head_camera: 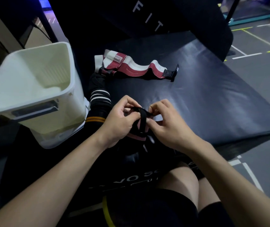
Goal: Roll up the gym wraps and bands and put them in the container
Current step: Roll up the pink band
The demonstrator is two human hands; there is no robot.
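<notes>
A black and pink wrap (pixel 141 123) is held over the near edge of the black padded box (pixel 212 95). My left hand (pixel 121 122) grips its left side, fingers curled round it. My right hand (pixel 168 123) pinches the black strap at its top. A maroon and white wrap (pixel 135 68) lies unrolled at the back of the pad. Black wraps with white stripes (pixel 100 95) and orange stripes (pixel 96 119) lie in a pile at the pad's left edge. The white plastic container (pixel 32 110) stands to the left of the pile, tilted, with nothing visible inside.
A yellow band (pixel 106 212) shows below, between my legs. A black panel with white letters (pixel 147 17) rises behind the pad. Grey floor with white and yellow lines (pixel 253 46) lies to the right.
</notes>
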